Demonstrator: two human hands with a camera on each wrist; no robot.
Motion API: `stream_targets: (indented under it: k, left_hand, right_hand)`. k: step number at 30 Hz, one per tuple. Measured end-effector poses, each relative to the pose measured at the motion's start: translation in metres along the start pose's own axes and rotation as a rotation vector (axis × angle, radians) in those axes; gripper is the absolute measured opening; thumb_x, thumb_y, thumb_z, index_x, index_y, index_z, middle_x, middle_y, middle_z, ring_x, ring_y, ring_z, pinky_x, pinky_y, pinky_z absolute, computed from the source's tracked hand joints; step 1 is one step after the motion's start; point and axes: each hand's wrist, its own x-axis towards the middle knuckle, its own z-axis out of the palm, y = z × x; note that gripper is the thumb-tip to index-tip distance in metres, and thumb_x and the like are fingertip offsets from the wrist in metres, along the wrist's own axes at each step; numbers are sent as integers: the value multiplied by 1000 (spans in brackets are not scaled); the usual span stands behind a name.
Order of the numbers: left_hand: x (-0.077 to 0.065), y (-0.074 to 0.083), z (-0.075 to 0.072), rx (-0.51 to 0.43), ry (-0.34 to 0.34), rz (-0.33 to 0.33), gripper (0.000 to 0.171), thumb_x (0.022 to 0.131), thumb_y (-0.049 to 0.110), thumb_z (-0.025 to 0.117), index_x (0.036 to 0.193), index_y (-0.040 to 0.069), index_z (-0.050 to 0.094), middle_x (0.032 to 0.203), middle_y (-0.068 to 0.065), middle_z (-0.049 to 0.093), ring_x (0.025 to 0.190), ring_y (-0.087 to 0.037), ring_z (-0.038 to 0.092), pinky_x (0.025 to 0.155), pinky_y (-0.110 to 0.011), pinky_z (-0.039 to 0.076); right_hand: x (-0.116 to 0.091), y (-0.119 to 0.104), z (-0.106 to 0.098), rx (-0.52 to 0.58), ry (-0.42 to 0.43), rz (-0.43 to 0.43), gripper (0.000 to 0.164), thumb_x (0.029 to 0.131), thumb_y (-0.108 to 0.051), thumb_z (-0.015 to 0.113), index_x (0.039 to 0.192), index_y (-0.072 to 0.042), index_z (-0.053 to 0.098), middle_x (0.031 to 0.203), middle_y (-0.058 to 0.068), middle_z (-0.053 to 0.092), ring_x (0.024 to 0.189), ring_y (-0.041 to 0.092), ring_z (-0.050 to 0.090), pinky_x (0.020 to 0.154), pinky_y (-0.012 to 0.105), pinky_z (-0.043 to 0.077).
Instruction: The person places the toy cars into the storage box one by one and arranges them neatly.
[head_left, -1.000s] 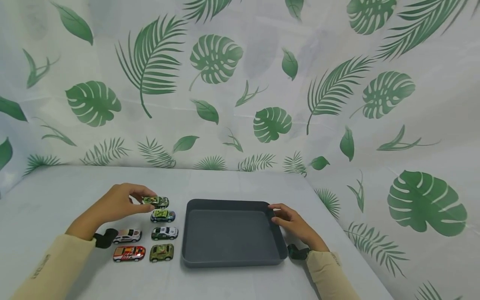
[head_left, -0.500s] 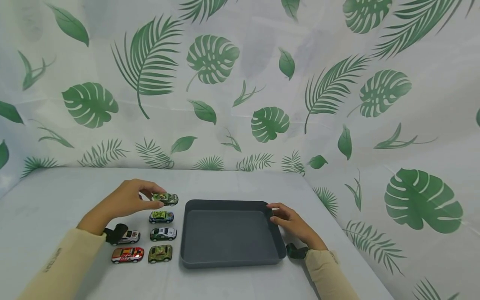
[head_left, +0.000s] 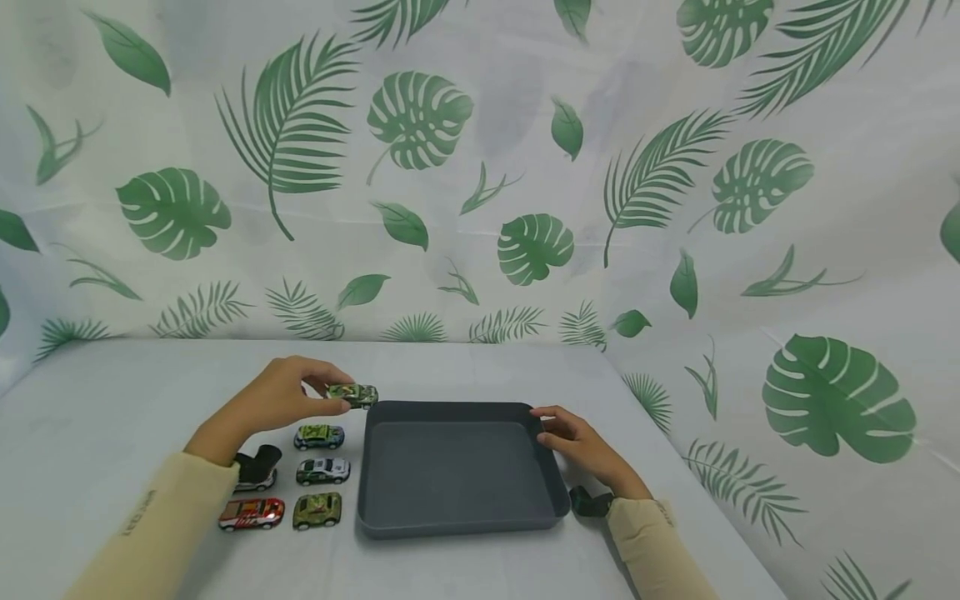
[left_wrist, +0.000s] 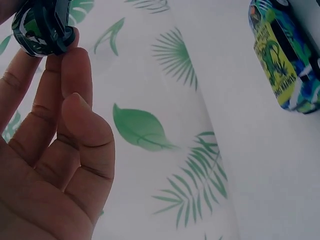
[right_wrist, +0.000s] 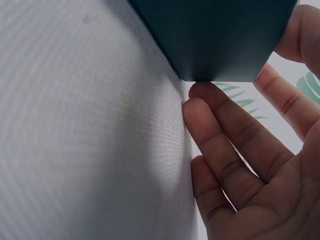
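My left hand [head_left: 279,407] pinches a green camouflage toy car [head_left: 356,395] between thumb and fingertips, raised close by the far left corner of a dark grey tray [head_left: 465,467]. In the left wrist view, one end of this toy car [left_wrist: 40,27] shows above the fingers. On the tray's right side, my right hand [head_left: 588,454] holds the wall near the far corner. Seen from the right wrist, the thumb [right_wrist: 302,37] goes over the rim of the tray wall [right_wrist: 215,40], while other fingers stay outside, low by the tabletop.
Left of the tray stand a yellow-green and blue toy car [head_left: 319,437], a white and dark one [head_left: 323,471] and an olive one [head_left: 317,510]. Further left is a red toy car [head_left: 252,514]; behind it, another is mostly covered by the left wrist's camera [head_left: 258,462].
My left hand has carried the green camouflage toy car rightward, from beyond the car column to the tray's far left corner. The right hand keeps its place on the tray.
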Motion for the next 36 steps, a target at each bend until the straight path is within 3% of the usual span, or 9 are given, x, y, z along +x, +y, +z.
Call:
stream_targets:
  k: [14,36]
  left_hand:
    - [16,14,17,4,-39,19,36,86,33,79,117,14,74,110,-1,71,97,-22,65,77,-42,54]
    - [37,30,38,-42,-57,21,38,86,36,79,118,16,74,114,0,71,96,-18,65,82,-47,53]
  right_hand:
    - [0,1,0,-1,-4,-4,45,101,-22,61,143,-9,50,133,21,59,121,35,58,97,45,49]
    - [-1,-5,-1,-21,-9,9,44,101,-20,60,143,-10,50,133,21,59,121,36,57,101,57,44]
